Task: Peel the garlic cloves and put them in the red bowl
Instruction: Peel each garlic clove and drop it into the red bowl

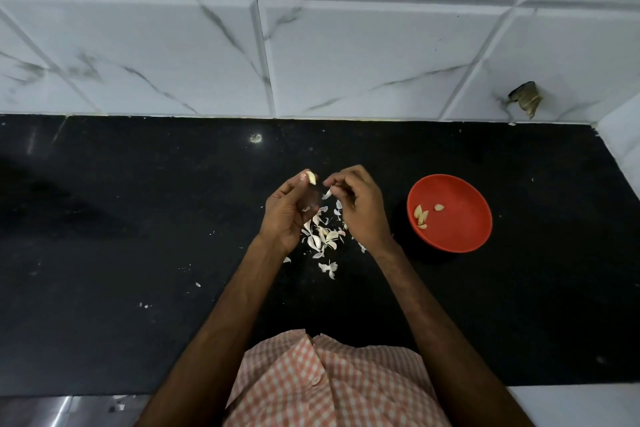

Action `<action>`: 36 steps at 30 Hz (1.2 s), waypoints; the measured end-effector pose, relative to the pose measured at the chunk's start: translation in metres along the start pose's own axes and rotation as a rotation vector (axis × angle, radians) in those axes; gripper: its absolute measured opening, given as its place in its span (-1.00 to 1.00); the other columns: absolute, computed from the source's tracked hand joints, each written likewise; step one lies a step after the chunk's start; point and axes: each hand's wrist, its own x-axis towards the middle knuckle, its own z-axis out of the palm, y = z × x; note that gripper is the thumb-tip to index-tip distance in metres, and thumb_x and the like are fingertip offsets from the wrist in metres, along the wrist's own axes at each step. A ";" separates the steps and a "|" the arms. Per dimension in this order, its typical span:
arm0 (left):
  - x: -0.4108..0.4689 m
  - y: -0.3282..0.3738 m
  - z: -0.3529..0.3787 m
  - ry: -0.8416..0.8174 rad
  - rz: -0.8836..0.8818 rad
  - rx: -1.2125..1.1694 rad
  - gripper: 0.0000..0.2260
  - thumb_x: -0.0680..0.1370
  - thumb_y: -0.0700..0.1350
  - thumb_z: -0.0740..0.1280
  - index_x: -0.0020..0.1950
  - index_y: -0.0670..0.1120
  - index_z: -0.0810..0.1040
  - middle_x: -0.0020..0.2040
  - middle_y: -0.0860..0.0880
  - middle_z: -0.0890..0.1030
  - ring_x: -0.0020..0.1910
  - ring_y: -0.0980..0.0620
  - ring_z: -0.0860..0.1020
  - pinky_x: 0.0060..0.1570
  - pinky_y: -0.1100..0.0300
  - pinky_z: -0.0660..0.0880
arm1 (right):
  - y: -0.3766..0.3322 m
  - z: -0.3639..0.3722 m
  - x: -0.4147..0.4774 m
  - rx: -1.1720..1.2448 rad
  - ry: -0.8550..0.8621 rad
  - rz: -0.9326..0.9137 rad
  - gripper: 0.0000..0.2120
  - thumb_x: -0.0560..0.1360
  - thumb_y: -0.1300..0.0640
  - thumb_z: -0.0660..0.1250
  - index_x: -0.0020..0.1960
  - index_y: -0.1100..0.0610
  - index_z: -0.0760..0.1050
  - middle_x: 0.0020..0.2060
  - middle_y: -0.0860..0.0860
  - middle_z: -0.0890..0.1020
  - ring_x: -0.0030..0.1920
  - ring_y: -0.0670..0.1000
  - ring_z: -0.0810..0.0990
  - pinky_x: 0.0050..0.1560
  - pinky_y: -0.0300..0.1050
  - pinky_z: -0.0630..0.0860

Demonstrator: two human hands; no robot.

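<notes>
The left hand (287, 215) is raised over the black polished stone counter (138, 218), palm turned inward and fingers curled. Its thumb and fingertips pinch a small cream-coloured garlic clove (311, 177), which sticks up above the fingertips. The lower fingers fold loosely toward the palm and hold nothing else that can be seen.

Just beside it, the right hand (356, 208) is also curled, its thumb and forefinger closed tight on a thin white sliver of garlic skin (327, 193) that hangs down from the pinch. The two sets of fingertips are near each other but apart, and the sliver does not touch the clove.

Below and between the hands lies a loose scatter of white papery garlic peels (322, 236) on the counter, with a few stray flakes farther out.

To the right of the right hand, close to it but not touching, the round red plastic bowl (460, 218) sits on the counter. Several peeled pale-yellow garlic cloves (420, 215) lie inside it, toward its left wall.

Behind the counter rises a wall of white marble-veined tiles (346, 62), with a rough broken patch (524, 99) low on the right. An orange-and-white checked shirt (329, 385) fills the bottom edge.
</notes>
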 end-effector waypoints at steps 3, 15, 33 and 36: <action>0.001 -0.001 -0.002 0.016 0.015 -0.006 -0.85 0.51 -0.05 0.42 0.03 -0.07 0.63 -0.15 0.05 0.67 -0.26 0.15 0.58 -0.28 0.26 0.57 | 0.002 0.002 0.001 -0.004 -0.032 0.030 -0.87 0.57 0.33 0.37 0.09 0.20 0.63 0.01 0.01 0.56 0.02 -0.15 0.57 0.07 -0.36 0.50; -0.001 -0.001 0.001 0.011 0.207 0.100 -0.88 0.58 -0.10 0.40 -0.11 -0.10 0.54 -0.05 -0.06 0.71 -0.13 0.06 0.68 -0.27 0.19 0.59 | -0.009 0.007 0.005 0.017 0.054 -0.035 -0.91 0.56 0.26 0.42 0.05 0.24 0.61 -0.05 0.04 0.65 -0.04 -0.13 0.62 -0.01 -0.37 0.51; 0.006 -0.008 -0.003 0.016 0.490 0.263 -0.94 0.52 -0.30 0.46 -0.06 -0.19 0.63 -0.11 -0.19 0.68 -0.29 0.03 0.58 -0.43 0.20 0.50 | -0.015 -0.002 0.005 -0.046 0.085 -0.061 -0.97 0.52 0.29 0.40 -0.04 0.23 0.59 -0.17 0.01 0.64 -0.17 -0.06 0.63 -0.20 -0.06 0.62; 0.006 -0.007 -0.004 0.014 0.502 0.306 -0.95 0.52 -0.30 0.46 -0.07 -0.19 0.64 -0.12 -0.13 0.70 -0.23 0.04 0.62 -0.41 0.22 0.52 | -0.016 -0.004 0.008 -0.046 0.039 -0.040 -0.97 0.50 0.31 0.41 -0.08 0.23 0.58 -0.21 0.00 0.63 -0.21 -0.06 0.61 -0.20 -0.09 0.60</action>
